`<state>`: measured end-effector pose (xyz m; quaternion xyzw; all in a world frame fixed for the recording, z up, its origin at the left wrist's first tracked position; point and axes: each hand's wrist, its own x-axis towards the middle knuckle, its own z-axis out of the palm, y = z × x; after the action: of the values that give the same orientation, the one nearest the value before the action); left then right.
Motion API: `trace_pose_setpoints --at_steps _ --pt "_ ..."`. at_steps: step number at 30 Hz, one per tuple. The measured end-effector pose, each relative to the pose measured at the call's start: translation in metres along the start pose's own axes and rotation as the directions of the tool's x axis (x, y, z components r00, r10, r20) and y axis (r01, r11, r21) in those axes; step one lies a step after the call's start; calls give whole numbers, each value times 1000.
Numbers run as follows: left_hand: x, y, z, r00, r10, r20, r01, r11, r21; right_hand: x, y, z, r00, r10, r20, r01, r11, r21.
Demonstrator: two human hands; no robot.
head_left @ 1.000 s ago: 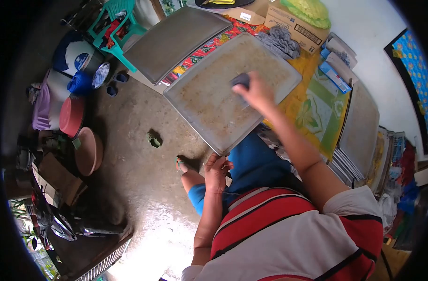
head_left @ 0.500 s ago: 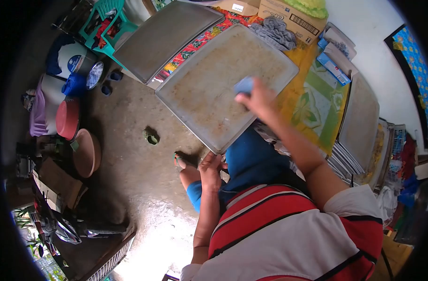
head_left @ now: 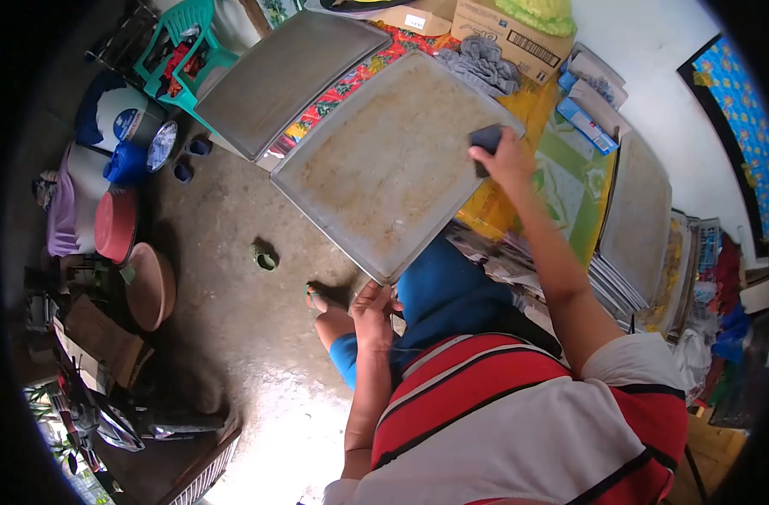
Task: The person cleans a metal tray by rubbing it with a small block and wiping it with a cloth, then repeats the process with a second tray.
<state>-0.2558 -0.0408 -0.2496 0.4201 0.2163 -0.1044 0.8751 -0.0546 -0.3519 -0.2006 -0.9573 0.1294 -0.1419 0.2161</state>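
Note:
A large metal baking tray [head_left: 384, 160] with brownish stains lies across my lap and the cloth-covered table. My left hand [head_left: 374, 313] is closed on its near corner. In my right hand [head_left: 512, 160] is a dark grey-blue scrubbing pad [head_left: 487, 139], gripped at the tray's right rim, with the fingers partly hidden behind it. A second metal tray [head_left: 292, 80] lies to the left on the red floral cloth [head_left: 327, 101].
A grey cloth [head_left: 479, 66] and cardboard box [head_left: 511, 38] sit behind the tray. Several stacked trays [head_left: 641, 219] stand at right. On the floor at left are a green clog [head_left: 265, 257], a tan basin [head_left: 151, 286] and a red basin [head_left: 115, 225]. A green chair [head_left: 182, 50] stands farther back.
My right hand has moved the pad from the tray's middle right out to its right rim. My left hand keeps its hold on the corner. The whole view has shifted slightly.

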Motion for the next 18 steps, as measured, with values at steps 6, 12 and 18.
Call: trace_pose_setpoints --at_steps 6,12,18 --pt "-2 5 10 1000 5 -16 -5 1000 1 -90 -91 19 946 -234 225 232 972 37" --pt "1 3 2 1000 -3 -29 3 1000 4 -1 9 19 998 -25 56 20 996 89" --pt "-1 10 12 998 2 -68 1 999 48 72 65 -9 996 86 -3 -85 982 -166"
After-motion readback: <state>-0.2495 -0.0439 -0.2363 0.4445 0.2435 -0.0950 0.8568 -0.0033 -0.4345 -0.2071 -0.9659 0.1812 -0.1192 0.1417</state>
